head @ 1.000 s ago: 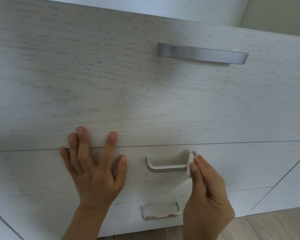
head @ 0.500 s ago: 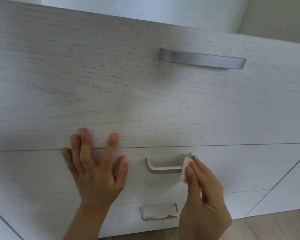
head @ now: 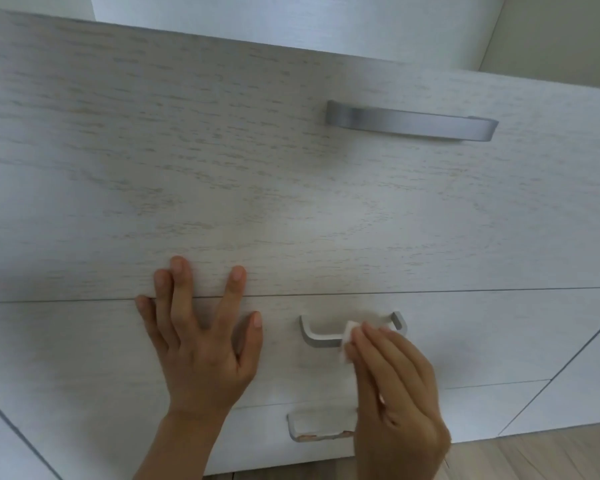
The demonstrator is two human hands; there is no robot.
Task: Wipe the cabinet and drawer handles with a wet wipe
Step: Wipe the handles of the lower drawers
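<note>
The left hand (head: pixel 201 344) lies flat, fingers straight and spread, holding nothing. It presses the drawer front (head: pixel 84 341) across the seam (head: pixel 430 292), just left of the middle handle (head: pixel 317 338). The right hand (head: pixel 395 386) pinches a small folded wet wipe (head: pixel 347 337) in its fingertips against that handle's bar, right of centre. So small a wad may slip from the pinch. It may also skim only the front face and miss the underside and right post. The top handle (head: pixel 411 124) and chipped bottom handle (head: pixel 319 426) lie apart from both hands.

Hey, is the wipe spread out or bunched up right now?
Bunched up: the wet wipe is a small white wad pinched by the right hand against the middle handle.
</note>
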